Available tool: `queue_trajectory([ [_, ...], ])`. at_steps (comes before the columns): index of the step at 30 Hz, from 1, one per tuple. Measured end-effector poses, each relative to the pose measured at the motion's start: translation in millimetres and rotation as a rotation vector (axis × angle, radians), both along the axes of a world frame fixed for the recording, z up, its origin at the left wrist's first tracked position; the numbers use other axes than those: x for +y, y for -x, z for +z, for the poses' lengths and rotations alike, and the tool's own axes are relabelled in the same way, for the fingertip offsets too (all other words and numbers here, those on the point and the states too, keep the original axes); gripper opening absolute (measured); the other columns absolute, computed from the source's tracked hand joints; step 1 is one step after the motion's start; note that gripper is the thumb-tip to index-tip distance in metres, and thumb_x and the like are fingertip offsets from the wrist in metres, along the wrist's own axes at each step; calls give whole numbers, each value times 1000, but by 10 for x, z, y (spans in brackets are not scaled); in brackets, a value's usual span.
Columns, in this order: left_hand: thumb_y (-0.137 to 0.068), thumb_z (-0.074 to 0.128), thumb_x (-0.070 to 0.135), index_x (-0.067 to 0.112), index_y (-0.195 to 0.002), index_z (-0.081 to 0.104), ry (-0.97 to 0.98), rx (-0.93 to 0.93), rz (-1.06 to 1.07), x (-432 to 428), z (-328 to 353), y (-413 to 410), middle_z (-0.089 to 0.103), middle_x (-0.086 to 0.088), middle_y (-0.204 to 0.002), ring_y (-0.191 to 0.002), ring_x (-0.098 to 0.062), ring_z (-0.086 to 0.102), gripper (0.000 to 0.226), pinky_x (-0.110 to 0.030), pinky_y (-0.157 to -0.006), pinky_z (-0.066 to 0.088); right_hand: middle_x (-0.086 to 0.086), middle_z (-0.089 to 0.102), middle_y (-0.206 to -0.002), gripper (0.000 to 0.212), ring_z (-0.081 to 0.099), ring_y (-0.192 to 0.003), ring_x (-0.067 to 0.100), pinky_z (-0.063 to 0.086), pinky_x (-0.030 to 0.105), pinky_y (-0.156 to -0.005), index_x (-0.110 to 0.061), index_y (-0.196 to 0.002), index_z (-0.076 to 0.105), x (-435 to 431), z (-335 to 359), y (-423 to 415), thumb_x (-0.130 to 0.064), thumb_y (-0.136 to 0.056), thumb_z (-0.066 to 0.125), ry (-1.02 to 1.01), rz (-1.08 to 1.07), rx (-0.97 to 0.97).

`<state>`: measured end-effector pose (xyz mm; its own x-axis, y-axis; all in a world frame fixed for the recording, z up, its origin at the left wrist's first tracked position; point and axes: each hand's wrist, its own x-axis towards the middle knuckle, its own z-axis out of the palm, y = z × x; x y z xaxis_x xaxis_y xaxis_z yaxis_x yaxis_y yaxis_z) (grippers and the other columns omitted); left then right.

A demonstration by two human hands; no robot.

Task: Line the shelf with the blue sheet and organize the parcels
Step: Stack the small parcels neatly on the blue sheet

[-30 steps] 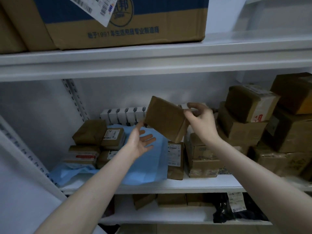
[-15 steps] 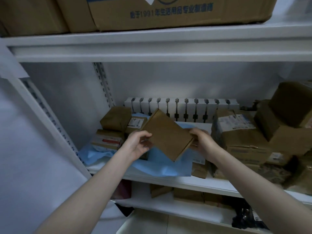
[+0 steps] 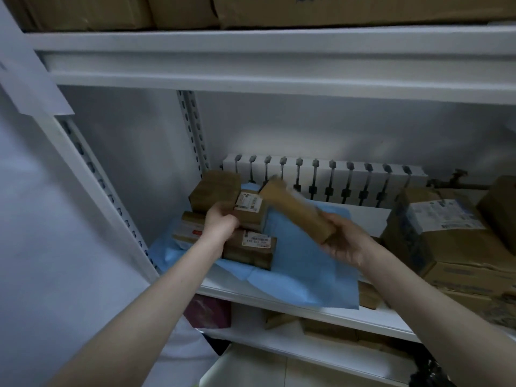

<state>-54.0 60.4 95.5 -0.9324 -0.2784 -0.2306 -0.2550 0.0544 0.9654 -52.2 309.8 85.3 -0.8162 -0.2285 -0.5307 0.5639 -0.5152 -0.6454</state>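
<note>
A blue sheet [image 3: 296, 261] covers the left half of the white middle shelf [image 3: 321, 311]. Several brown parcels [image 3: 248, 248] with white labels are stacked on its left part. My right hand [image 3: 344, 243] holds a flat brown parcel [image 3: 294, 210] tilted in the air above the sheet, blurred by motion. My left hand [image 3: 220, 223] rests against the stacked parcels with curled fingers; whether it grips one I cannot tell.
Bigger cardboard boxes [image 3: 452, 233] fill the right of the shelf. A white radiator [image 3: 321, 177] stands behind. Large cartons [image 3: 195, 9] sit on the upper shelf. More parcels [image 3: 326, 328] lie on the lower shelf. A slotted upright [image 3: 111, 196] stands on the left.
My left hand has let go of the flat parcel and moved left onto the stacked parcels. My right hand alone now carries the parcel, turned edge-up. The view has shifted left and down.
</note>
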Motion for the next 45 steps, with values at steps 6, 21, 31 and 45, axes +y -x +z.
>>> queue_trajectory([
  [6,-83,51,0,13,-107,61,726,171,-76,-415,-74,192,61,-2,-104,-91,-17,54,29,-22,-65,40,8,65,-101,10,62,-87,19,57,33,-66,-13,-102,59,-146,-278,428,-10,-93,56,-98,-282,18],
  [21,-84,53,14,18,-122,53,1118,104,-349,-385,-296,731,43,-9,-128,-123,-30,35,38,-36,-92,41,18,59,-131,45,59,-113,33,49,48,-98,-9,-139,49,-274,-934,1151,-16,-95,56,-869,-201,154],
  [31,-85,55,18,18,-127,50,1134,80,-369,-381,-357,739,36,-8,-136,-131,-29,27,43,-39,-94,45,14,45,-124,34,42,-118,33,39,37,-92,-6,-114,54,-491,-1144,1102,-24,-86,62,-1681,95,340],
  [45,-87,54,13,17,-116,57,1048,250,-480,107,-242,572,46,-7,-130,-126,-26,37,29,-35,-97,40,12,64,-107,20,62,-102,27,50,34,-83,-6,-99,64,-427,-902,847,-21,-94,51,-1675,342,564],
])
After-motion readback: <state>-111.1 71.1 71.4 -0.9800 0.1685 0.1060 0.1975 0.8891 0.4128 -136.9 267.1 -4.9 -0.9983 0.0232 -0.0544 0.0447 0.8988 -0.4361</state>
